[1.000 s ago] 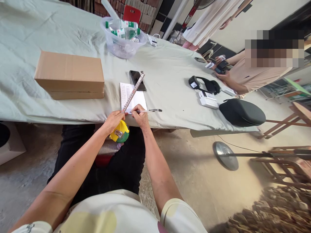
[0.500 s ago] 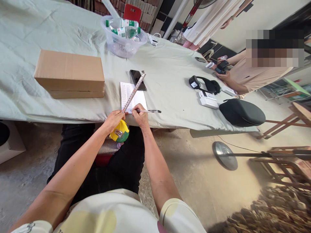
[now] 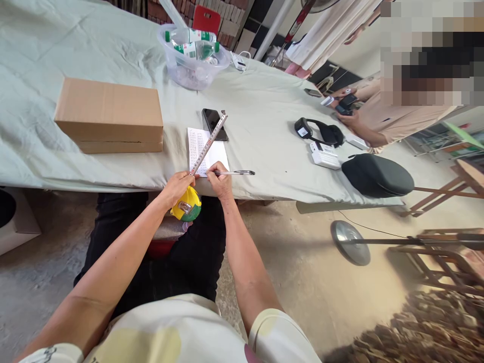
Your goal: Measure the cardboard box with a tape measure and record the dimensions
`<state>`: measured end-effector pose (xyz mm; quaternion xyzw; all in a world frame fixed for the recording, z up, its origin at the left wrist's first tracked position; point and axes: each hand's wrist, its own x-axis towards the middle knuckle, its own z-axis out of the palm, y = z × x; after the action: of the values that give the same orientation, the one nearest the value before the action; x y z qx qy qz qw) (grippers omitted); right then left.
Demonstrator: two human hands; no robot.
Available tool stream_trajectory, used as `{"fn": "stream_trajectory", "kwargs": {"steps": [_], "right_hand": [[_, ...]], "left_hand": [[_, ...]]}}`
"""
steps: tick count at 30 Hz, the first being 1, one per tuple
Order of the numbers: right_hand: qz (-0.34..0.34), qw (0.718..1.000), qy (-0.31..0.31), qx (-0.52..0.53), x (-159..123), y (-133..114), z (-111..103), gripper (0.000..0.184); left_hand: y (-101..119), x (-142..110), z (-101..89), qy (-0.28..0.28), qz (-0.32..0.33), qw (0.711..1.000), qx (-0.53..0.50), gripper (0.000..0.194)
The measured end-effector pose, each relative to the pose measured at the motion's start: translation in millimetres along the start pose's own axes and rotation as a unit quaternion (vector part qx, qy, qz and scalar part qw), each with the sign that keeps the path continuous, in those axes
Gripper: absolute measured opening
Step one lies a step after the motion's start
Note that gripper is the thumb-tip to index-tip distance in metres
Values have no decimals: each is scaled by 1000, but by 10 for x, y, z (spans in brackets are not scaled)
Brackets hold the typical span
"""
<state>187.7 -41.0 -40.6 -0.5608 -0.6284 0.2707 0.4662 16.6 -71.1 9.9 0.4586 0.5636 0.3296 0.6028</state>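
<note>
My left hand [image 3: 177,186] is closed at the table's front edge, gripping a yellow and green tape measure [image 3: 186,205] whose case hangs just below the fingers. The drawn-out metal blade slants across a sheet of paper [image 3: 219,155] and over a black phone [image 3: 210,119]. Rows of handwriting cover the left part of the sheet. In my right hand [image 3: 220,182] a pen [image 3: 238,173] is pinched, its tip on the lower part of the paper and its back end pointing right.
A cardboard box [image 3: 109,116] stands at left. Behind is a clear plastic basin [image 3: 189,75] with bottles. To the right lie a black headset [image 3: 319,132], a white device [image 3: 324,156] and a dark case [image 3: 378,175]. A person [image 3: 393,118] across the table holds a black device.
My right hand and the pen shift very slightly, the pen's back end swinging a little. The tape measure and paper stay in place. The other person's head has moved a little.
</note>
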Motion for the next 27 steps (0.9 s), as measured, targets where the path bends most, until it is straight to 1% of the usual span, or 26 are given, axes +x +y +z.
{"fn": "stream_trajectory", "kwargs": {"steps": [4, 9, 13, 18, 22, 27], "right_hand": [[4, 1000, 11, 4, 0, 4, 0, 12], [-10, 1000, 13, -13, -4, -5, 27, 11], [-5, 999, 15, -31, -3, -18, 32, 11], [-13, 999, 4, -33, -2, -4, 22, 12], [-23, 999, 25, -28, -6, 26, 19, 12], [-9, 998, 55, 2, -14, 37, 13, 14]], "left_hand": [[-23, 19, -2, 1, 3, 1000, 0, 9], [-39, 35, -2, -1, 14, 1000, -1, 10], [-29, 26, -5, -1, 14, 1000, 1, 10], [-24, 25, -4, 2, 16, 1000, 1, 10], [-13, 23, 1, 1, 6, 1000, 3, 10], [4, 10, -2, -7, 1, 1000, 4, 9]]}}
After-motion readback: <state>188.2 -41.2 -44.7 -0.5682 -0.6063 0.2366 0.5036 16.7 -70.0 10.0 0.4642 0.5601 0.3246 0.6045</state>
